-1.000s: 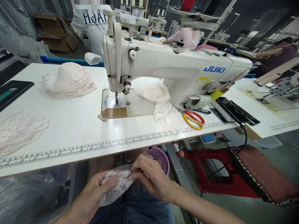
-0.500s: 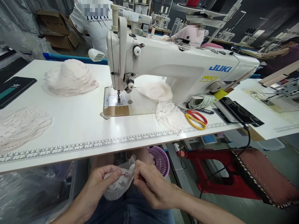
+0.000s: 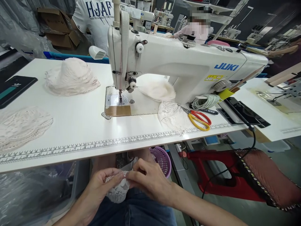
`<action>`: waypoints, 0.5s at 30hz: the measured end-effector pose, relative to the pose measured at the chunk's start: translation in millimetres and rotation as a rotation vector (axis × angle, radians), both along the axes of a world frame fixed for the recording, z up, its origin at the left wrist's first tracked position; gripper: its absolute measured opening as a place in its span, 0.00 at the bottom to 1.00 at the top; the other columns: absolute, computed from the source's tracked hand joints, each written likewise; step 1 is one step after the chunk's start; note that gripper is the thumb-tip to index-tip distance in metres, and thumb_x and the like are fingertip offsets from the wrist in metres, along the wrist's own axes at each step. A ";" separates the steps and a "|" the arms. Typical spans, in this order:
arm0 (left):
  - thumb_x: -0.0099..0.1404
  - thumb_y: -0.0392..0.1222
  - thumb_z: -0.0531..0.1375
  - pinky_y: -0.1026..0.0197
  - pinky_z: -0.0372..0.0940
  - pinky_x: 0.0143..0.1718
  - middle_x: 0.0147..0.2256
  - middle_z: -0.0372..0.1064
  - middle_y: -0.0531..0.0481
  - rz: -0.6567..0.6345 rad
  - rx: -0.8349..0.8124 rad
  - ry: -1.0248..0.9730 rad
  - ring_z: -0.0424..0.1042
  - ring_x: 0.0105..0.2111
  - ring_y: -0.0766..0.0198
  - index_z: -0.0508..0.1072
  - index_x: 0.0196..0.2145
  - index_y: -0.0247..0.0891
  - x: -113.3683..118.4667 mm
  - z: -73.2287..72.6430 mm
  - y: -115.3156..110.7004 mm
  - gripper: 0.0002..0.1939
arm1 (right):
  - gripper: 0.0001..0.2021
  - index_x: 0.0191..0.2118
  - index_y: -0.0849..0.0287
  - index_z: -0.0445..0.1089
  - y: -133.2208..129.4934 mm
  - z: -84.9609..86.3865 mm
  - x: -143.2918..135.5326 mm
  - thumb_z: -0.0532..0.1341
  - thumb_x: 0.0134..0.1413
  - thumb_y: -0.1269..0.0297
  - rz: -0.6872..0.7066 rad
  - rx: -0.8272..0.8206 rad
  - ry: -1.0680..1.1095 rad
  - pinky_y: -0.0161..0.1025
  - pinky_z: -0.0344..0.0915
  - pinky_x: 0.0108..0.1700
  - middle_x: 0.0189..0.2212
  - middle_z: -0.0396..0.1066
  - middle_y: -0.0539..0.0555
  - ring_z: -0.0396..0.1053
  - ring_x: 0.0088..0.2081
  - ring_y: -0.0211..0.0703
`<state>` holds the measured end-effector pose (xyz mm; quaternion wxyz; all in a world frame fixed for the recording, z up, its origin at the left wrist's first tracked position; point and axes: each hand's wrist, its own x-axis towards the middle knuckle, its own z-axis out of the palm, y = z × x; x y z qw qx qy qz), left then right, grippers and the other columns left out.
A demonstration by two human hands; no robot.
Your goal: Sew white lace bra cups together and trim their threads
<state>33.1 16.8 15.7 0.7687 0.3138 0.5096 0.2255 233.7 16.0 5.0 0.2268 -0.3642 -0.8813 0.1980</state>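
Over my lap, below the table's front edge, a piece of white lace point(image 3: 118, 191) is held between both hands. My left hand point(image 3: 100, 185) pinches its upper left edge between thumb and fingers. My right hand point(image 3: 150, 179) is closed on the lace's upper right edge, its fingertips close to my left thumb. A sheer part of the piece shows above the fingers. On the table, a white sewing machine point(image 3: 188, 62) stands behind the hands, with a pale fabric piece point(image 3: 157, 90) under its arm. Another lace piece point(image 3: 172, 116) lies partly beneath the scissors point(image 3: 199, 120).
Stacks of lace pieces lie at the left, one at the back point(image 3: 72, 77) and one in front point(image 3: 23, 127). A phone point(image 3: 16, 89) is beside them. Below the table are a purple basket point(image 3: 164, 161), a red stool point(image 3: 211, 182) and a plastic-lined bin. People are in the background.
My right hand has moved left, close to my left thumb, and its fingers have shifted along the lace. The lace hangs less stretched between the hands. The camera view has shifted slightly.
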 end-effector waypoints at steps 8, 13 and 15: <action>0.57 0.53 0.62 0.67 0.58 0.30 0.26 0.72 0.49 -0.138 0.137 0.145 0.65 0.28 0.63 0.77 0.28 0.34 1.1 -2.4 3.3 0.17 | 0.07 0.33 0.61 0.64 4.7 13.1 1.4 0.53 0.62 0.67 0.154 -0.426 0.273 0.32 0.62 0.37 0.33 0.59 0.53 0.62 0.36 0.36; 0.57 0.53 0.61 0.66 0.58 0.30 0.27 0.72 0.48 -0.181 0.193 0.181 0.66 0.29 0.61 0.78 0.28 0.34 -0.1 -0.9 3.9 0.18 | 0.07 0.30 0.61 0.63 6.7 17.4 1.3 0.54 0.61 0.67 0.206 -0.589 0.465 0.34 0.63 0.41 0.36 0.62 0.55 0.63 0.39 0.37; 0.57 0.54 0.61 0.65 0.59 0.32 0.28 0.73 0.47 -0.198 0.214 0.186 0.67 0.31 0.59 0.78 0.28 0.33 1.6 -0.9 3.3 0.18 | 0.09 0.30 0.60 0.62 6.4 16.0 -1.6 0.52 0.62 0.67 0.233 -0.605 0.498 0.35 0.64 0.41 0.34 0.66 0.55 0.65 0.38 0.37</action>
